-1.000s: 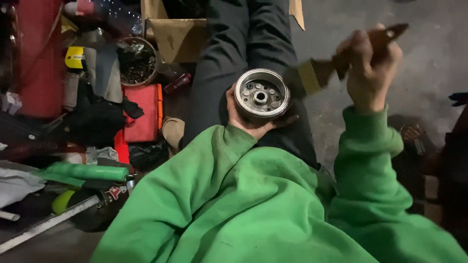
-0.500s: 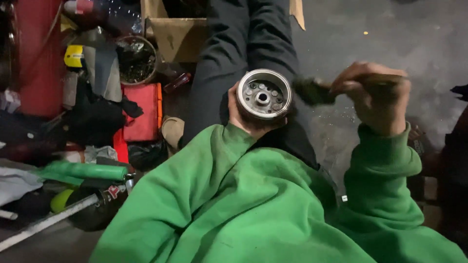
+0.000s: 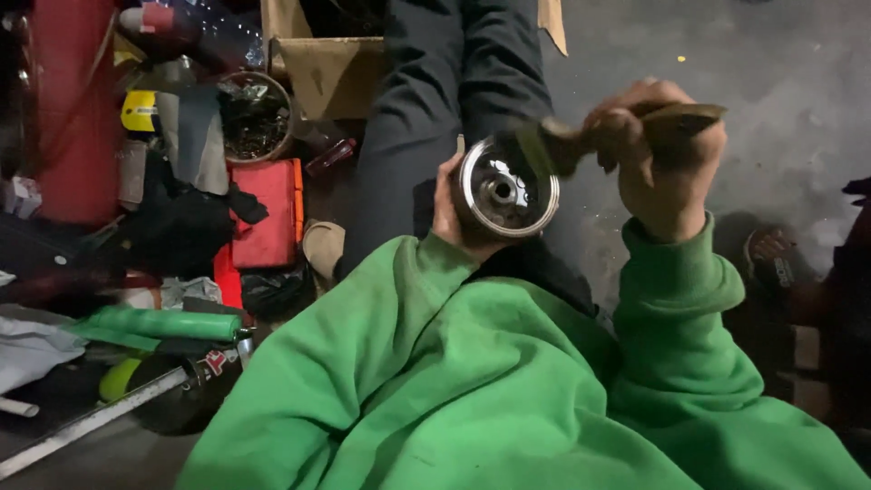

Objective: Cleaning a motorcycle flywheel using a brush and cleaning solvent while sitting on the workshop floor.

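My left hand (image 3: 451, 213) grips a round silver metal drum part (image 3: 504, 189) from below, its open face with a centre hub turned up toward me. My right hand (image 3: 660, 159) is closed around the wooden handle of a paintbrush (image 3: 581, 138). The brush's dark bristles lie blurred over the drum's upper right rim. Both arms wear green sleeves. My dark-trousered legs stretch out beneath the drum.
A cardboard box (image 3: 331, 68) stands at the top. Left of my legs lie a red case (image 3: 270, 213), a round tin of small parts (image 3: 255, 118), a red cylinder (image 3: 73, 109), a green roll (image 3: 163, 324) and dark rags. Grey concrete floor (image 3: 780, 73) is at right.
My right hand has swung the brush down and left, from held high off the drum to its bristles on the drum's rim. The drum has tilted slightly.
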